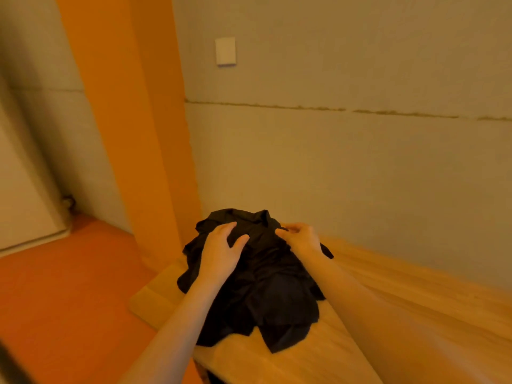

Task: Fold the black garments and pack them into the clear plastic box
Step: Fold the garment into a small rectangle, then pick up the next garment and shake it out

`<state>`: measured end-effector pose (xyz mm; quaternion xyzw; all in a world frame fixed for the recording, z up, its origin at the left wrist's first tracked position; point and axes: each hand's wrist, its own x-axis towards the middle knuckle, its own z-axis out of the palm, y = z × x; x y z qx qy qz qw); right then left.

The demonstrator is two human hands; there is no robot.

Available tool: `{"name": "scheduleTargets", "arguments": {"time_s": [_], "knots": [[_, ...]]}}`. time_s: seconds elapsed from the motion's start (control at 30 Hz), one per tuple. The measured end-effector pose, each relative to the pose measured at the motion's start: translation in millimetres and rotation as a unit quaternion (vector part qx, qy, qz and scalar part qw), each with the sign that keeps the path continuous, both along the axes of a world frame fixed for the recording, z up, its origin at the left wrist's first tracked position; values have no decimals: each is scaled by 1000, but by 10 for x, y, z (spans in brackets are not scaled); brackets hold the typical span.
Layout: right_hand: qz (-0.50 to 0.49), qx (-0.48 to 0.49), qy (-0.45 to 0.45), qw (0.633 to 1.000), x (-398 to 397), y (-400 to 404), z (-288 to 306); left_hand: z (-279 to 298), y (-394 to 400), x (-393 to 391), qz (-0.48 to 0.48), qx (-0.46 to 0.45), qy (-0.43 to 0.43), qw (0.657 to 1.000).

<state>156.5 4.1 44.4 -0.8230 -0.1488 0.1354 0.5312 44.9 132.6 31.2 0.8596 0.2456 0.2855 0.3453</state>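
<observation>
A heap of black garments [266, 289] lies crumpled at the left end of a wooden table [401, 300]; a collar shows at its far side. My left hand [221, 248] rests on the upper left of the heap, fingers spread and fairly straight. My right hand [299, 238] is at the upper right of the heap beside the collar, its fingers curled and pinching the black cloth. No clear plastic box appears in this view.
The table's long side runs along a grey wall [360, 162]. An orange pillar [133, 134] stands just beyond the table's left end. The orange floor [69, 286] spreads to the left, with a white door [22, 189] at far left.
</observation>
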Motion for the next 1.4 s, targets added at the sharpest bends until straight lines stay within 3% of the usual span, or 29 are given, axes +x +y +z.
{"name": "scheduleTargets", "arguments": {"time_s": [0.23, 0.4, 0.57, 0.67, 0.97, 1.1, 1.17, 1.27, 1.4], "knots": [[-44, -37, 21, 998, 243, 337, -190, -190, -32, 249, -8, -31, -61, 998], [13, 96, 25, 995, 371, 233, -20, 3, 73, 304, -18, -40, -111, 993], [143, 207, 19, 968, 343, 9, 434, 527, 13, 477, -194, -50, -53, 978], [173, 244, 15, 954, 321, -164, 755, 821, -105, 543, -283, -55, -12, 957], [111, 216, -62, 968, 121, -708, 1419, 1481, -626, 396, -245, -121, -100, 957], [214, 166, -46, 962, 39, -1059, 1626, 1861, -830, 329, -214, -166, -169, 948], [229, 105, -70, 965, -13, -1266, 1729, 2056, -934, 296, -222, -158, -154, 950], [176, 47, -114, 977, -31, -1616, 1913, 2288, -1084, 268, -244, -135, -112, 954], [135, 15, -156, 978, -96, -2009, 2112, 2533, -1357, 237, -287, -201, -79, 933]]}}
